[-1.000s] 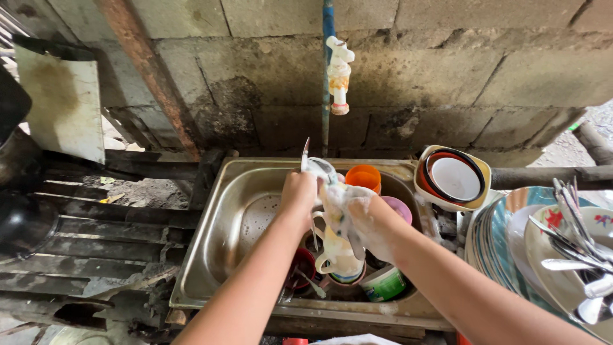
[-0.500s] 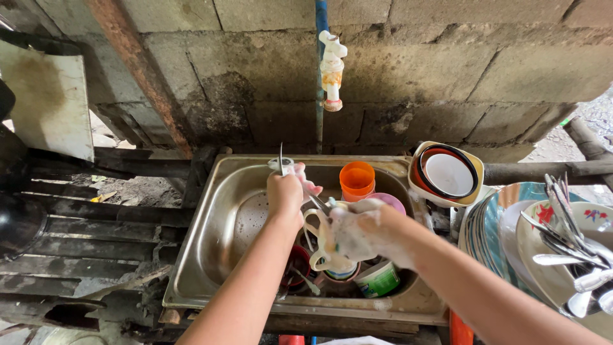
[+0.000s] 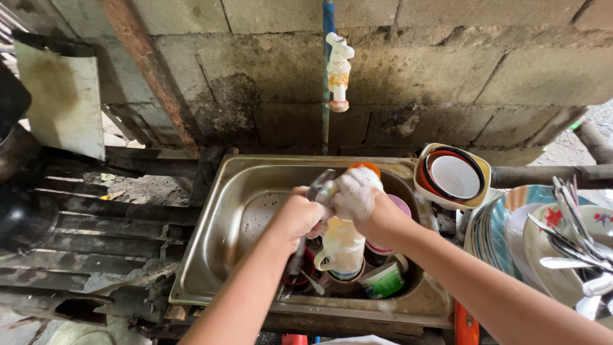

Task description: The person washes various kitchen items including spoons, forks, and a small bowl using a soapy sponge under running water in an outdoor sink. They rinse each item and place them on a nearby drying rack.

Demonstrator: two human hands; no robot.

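The left hand (image 3: pixel 295 217) was closed around the handle end of a metal utensil (image 3: pixel 319 185), whose bowl end stuck up toward the wall, while the right hand (image 3: pixel 355 195), covered in white suds, was curled around the same utensil at its upper part, so the two hands met over the middle of the steel sink (image 3: pixel 217 255). What kind of utensil it was could not be told, since foam and fingers hid most of it. Directly below the hands stood a cream-coloured mug (image 3: pixel 341 246) with its handle to the left, set among other crockery in the basin: a red bowl (image 3: pixel 300 271), a small green cup (image 3: pixel 383 281), a pink cup (image 3: pixel 401 206) and an orange cup (image 3: pixel 364 168) at the far rim. The sink bottom on the left side was bare and wet with foam. Above it a blue pipe ran down a rough grey block wall to a white plastic tap (image 3: pixel 338 70). Just beside the sink on the right sat nested bowls (image 3: pixel 453 176), and further right a stack of plates (image 3: pixel 504 223) topped with loose cutlery (image 3: pixel 575 236). To the left lay dark, weathered wooden slats (image 3: pixel 96 230), with a stained pale board (image 3: pixel 60 96) leaning against the wall.
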